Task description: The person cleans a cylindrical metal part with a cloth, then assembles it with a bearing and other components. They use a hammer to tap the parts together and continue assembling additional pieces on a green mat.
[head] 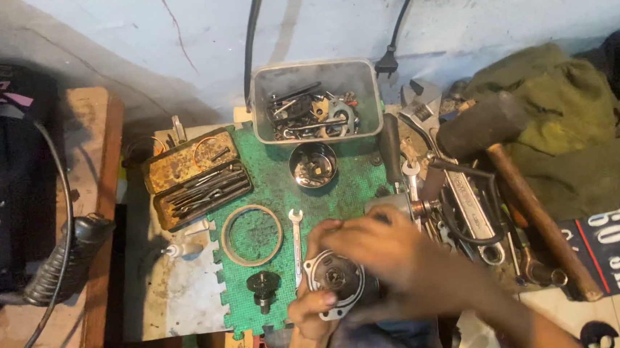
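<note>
Metal round housing (336, 281) gripped by left hand (312, 308), right hand (384, 252) fingers curled pinching onto its top; ring (252, 235), gear (263, 285), spanner (296, 237) lie unfitted on mat (340, 190).

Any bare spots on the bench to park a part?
Green mat is bare between the ring and the steel bowl. The pale sheet left of the gear is also open. Crowded right of the wrench: spanners and hammer. Both hands, left and right, hold the round housing.
</note>
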